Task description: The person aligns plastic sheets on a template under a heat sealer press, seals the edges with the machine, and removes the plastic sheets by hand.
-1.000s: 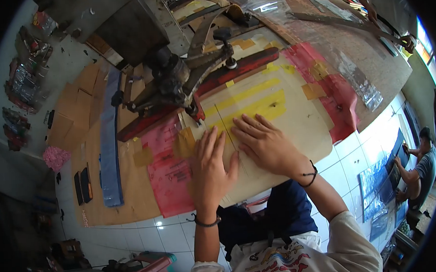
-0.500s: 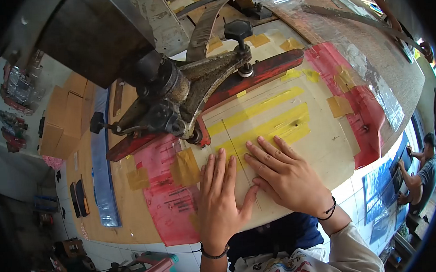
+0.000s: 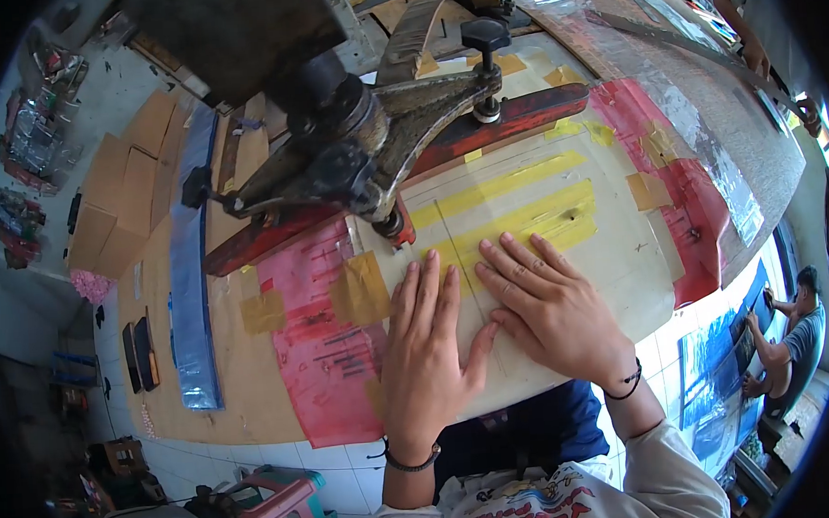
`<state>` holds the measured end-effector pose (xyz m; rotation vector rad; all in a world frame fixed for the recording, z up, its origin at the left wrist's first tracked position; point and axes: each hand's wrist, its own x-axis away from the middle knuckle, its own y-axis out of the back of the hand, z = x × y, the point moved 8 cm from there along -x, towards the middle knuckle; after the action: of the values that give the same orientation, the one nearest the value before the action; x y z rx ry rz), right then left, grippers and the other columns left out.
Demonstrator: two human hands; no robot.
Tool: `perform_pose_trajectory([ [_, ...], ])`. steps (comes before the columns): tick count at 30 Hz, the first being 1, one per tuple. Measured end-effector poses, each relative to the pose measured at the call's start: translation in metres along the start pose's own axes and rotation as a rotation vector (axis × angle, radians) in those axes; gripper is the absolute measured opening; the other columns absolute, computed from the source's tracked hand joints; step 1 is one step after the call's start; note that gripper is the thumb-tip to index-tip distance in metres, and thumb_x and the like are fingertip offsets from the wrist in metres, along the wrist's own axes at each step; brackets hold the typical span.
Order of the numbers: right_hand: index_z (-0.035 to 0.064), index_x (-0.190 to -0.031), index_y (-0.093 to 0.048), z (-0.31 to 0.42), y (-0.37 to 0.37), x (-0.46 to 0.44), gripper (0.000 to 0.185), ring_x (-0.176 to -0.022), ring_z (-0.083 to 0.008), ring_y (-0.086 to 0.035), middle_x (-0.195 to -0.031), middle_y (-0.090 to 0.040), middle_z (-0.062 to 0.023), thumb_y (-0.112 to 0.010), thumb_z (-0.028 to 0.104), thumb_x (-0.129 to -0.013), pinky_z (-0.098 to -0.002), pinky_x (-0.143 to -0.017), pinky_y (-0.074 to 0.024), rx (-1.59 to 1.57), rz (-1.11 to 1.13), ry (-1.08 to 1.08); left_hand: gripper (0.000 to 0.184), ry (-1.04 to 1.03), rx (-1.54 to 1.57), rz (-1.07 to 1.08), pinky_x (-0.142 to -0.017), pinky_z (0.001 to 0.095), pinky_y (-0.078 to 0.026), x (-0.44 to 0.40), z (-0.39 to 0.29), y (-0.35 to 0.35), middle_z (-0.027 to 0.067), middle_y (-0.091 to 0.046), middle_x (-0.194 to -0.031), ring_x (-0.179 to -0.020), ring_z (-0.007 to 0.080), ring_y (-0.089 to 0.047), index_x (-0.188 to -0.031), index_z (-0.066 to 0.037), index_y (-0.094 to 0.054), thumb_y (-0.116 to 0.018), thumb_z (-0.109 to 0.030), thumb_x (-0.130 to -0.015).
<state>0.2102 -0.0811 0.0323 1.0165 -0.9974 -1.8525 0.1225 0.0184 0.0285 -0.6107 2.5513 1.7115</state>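
Both palms lie on a cream sheet (image 3: 612, 272) marked with thin lines and yellow tape strips (image 3: 523, 180). My left hand (image 3: 427, 352) rests flat beside a brown tape patch (image 3: 360, 288) and red film (image 3: 333, 395), its fingers extended. To its right, my right hand (image 3: 558, 312) is flat too, fingers extended over the lower yellow strip. Neither hand holds anything. Just beyond the fingertips stands a dark metal clamp head (image 3: 371, 149) with black knobs, above a long red bar (image 3: 520, 117) lying across the sheet.
Left of the sheet are a blue wrapped strip (image 3: 196, 299), a cardboard box (image 3: 116, 195) and dark narrow pieces (image 3: 140, 353). More red film (image 3: 688, 207) lies at right. A person (image 3: 793, 333) crouches over blue sheets at far right. A stool (image 3: 282, 510) stands below left.
The view has shifted, and the clamp looks larger than in the earliest frame. Both hands stay flat on the sheet, with little visible change in their pose.
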Motion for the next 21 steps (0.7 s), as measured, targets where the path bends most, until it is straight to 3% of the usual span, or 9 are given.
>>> perform_pose_trajectory([
  [21, 0.0029, -0.140, -0.061, 0.0080, -0.0008, 0.0005, 0.045, -0.145, -0.0329, -0.047, -0.153, -0.054, -0.0161, -0.061, 0.025, -0.101, -0.0505, -0.123, -0.0338, 0.071, -0.001, 0.012, 0.066, -0.033, 0.058, -0.061, -0.123, 0.0515, -0.032, 0.0033, 0.0041, 0.0024, 0.0259, -0.044, -0.157, -0.148, 0.0428, -0.038, -0.147, 0.006, -0.050, -0.067, -0.032, -0.097],
])
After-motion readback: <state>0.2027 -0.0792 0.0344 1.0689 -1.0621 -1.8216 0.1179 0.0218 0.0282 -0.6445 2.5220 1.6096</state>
